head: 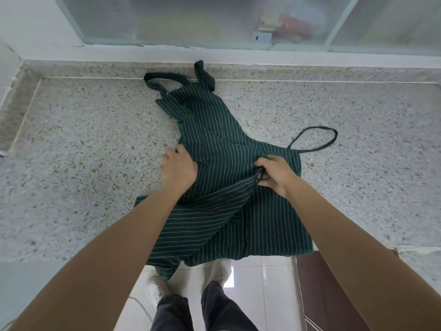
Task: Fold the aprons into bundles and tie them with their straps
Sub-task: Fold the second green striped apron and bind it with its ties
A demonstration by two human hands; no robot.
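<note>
A: Nearest us, the hem of the striped apron (222, 163) hangs off the counter (83, 151) edge. Both hands are at its waist.

B: The left hand (179, 169) has fingers curled on the left edge. The right hand (274, 174) pinches fabric and a thin strap (261, 176) at the fold.

A: The long axis runs straight away from the person, bib and neck loop (162, 77) farthest, by the wall.

B: Both hands look equally near. I'd fold sideways across that axis. The other strap (315, 139) loops out right, nearer the right hand.
</note>
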